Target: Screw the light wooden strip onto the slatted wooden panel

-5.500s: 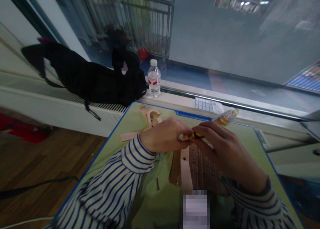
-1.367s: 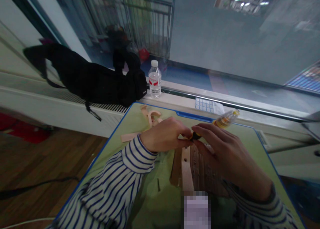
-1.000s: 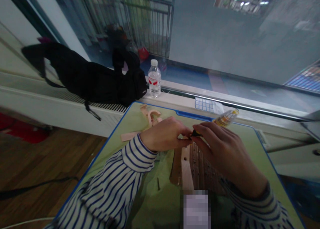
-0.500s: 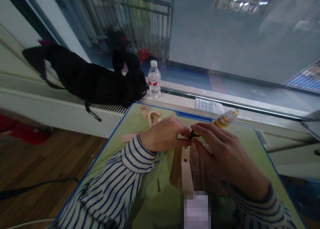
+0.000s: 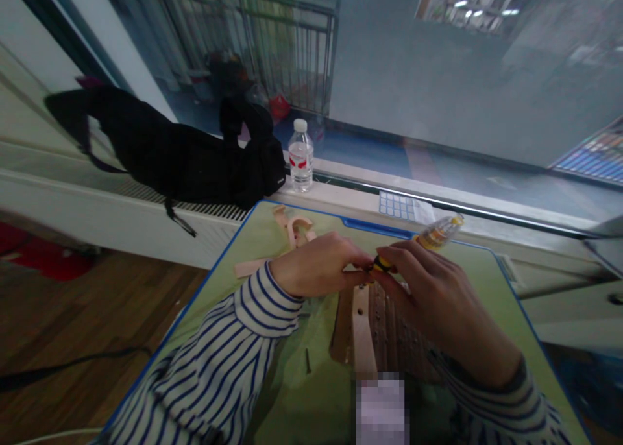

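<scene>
Screwdriver (image 5: 437, 234): yellow and black, clear-handled, above the counter (image 5: 292, 393), gripped in the right hand's (image 5: 438, 302) fingers, its black end meeting the left hand's (image 5: 324, 263) pinched fingertips. Wooden strip (image 5: 363, 341), drilled: below both hands. Screw (image 5: 307, 360): nearer the wearer.

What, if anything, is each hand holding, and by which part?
Right hand: a screwdriver, by the front of its handle. Left hand: too hidden to tell.

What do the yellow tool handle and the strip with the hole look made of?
Tool handle: probably hard, glossy plastic, being see-through with bright highlights. Strip: likely unpainted wood, matte and pale tan, though blur leaves that open.
</scene>
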{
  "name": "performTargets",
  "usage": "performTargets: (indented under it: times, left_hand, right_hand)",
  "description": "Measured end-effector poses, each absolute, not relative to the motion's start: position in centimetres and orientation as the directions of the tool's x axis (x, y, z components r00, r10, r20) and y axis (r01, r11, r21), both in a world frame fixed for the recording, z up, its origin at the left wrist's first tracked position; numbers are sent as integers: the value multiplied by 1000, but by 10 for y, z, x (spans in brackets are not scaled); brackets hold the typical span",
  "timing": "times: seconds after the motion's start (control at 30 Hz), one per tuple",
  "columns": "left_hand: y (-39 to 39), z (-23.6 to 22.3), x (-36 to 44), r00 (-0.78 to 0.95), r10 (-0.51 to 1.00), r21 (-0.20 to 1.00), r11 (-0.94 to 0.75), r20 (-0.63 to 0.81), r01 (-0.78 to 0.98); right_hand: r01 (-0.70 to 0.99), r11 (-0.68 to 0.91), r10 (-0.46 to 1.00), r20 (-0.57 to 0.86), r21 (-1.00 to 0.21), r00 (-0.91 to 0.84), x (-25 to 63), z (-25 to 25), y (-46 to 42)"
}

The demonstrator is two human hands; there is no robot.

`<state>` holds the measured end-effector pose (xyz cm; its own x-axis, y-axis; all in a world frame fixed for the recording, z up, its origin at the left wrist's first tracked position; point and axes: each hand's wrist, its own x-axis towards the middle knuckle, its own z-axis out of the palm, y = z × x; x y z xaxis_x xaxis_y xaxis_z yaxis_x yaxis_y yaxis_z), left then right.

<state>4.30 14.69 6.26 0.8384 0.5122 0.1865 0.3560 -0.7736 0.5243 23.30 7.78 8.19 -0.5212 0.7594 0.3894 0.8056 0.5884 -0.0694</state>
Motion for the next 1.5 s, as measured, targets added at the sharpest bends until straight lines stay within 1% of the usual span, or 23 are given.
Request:
performTargets:
  times: [0.13,0.27,0.5,0.73,0.97,1.17,1.37,1.5]
  left_hand:
    - [148,62,43,812,545,556,-749,207,360]
    - [149,61,43,817,533,561,-755,220,341]
    - [148,61,42,832,513,566,-758,211,324]
    - [148,61,41,838,498,545,-777,224,315]
    - [146,63,42,825,525,541,-766,211,348]
    - [147,60,44,819,536,516,-770,205,375]
    - [148,59,42,833,516,510,-780,199,361]
    - [148,61,42,851,484,509,-795,203,331]
  right_hand:
    - [807,588,762,381,-66,-524,232,82,78]
    - [805,586,771,372,-92,-518,231,83,76]
    - [784,612,754,374,-102,-540,233,84,76]
    - [815,578,757,400,-42,-517,233,80,78]
    - [826,562,766,396,-29,-507,230,81,78]
    - [813,576,778,363,-85,-513,227,81,77]
    - [787,605,764,370,-123,-529,228,83,75]
    - [792,602,762,369,-101,-532,227,83,74]
